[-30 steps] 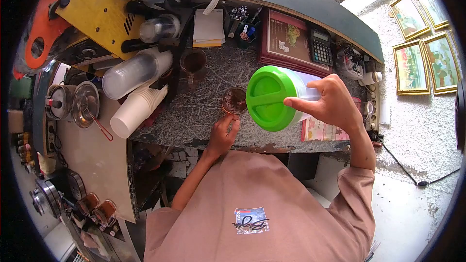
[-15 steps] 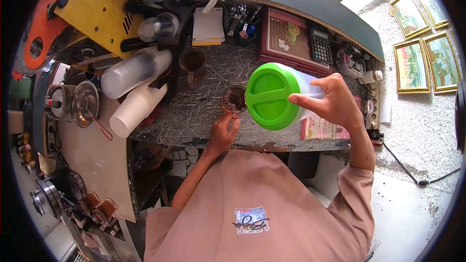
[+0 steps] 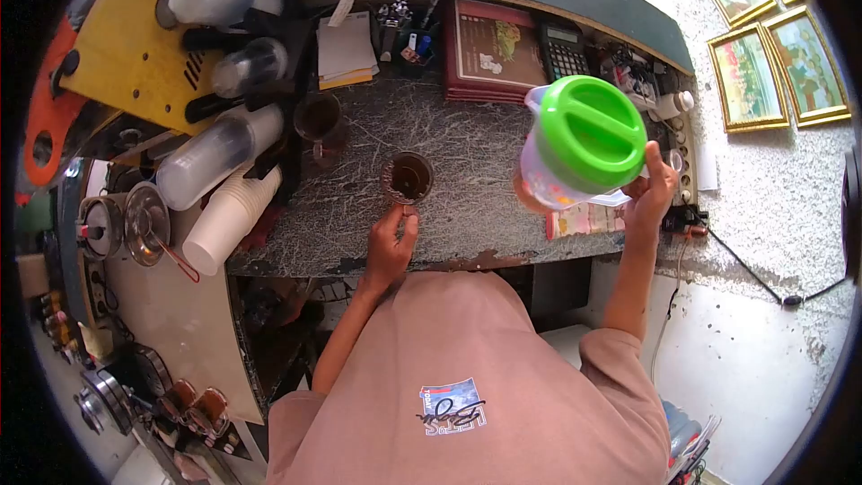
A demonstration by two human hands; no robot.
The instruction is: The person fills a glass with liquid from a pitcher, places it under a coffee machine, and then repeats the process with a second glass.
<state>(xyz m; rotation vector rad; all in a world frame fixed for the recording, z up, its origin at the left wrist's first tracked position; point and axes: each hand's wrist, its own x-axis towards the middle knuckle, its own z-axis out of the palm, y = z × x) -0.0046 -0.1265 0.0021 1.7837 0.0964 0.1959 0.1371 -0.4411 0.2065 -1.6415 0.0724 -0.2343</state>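
My left hand (image 3: 392, 242) is closed on the handle of a clear mug (image 3: 409, 181) with dark liquid in it and bubbles along the rim. The mug appears to stand on the scratched dark counter (image 3: 467, 162). Over to the right, my right hand (image 3: 654, 189) grips the handle of a plastic pitcher (image 3: 545, 166) with a green lid (image 3: 597, 130). The pitcher is nearly upright, its spout pointing left, well apart from the mug. A second mug (image 3: 321, 119) with dark contents stands farther back on the left.
Stacked paper cups (image 3: 224, 224) and clear plastic cups (image 3: 206, 162) jut out at the left. Maroon menus (image 3: 494, 49), a calculator (image 3: 566, 58) and a paper pad (image 3: 346, 49) line the back. A pink patterned booklet (image 3: 584, 220) lies near the right front edge.
The pitcher has moved right, away from the mug, and has turned from tilted to nearly upright. My left hand still holds the mug's handle. The camera view has shifted.
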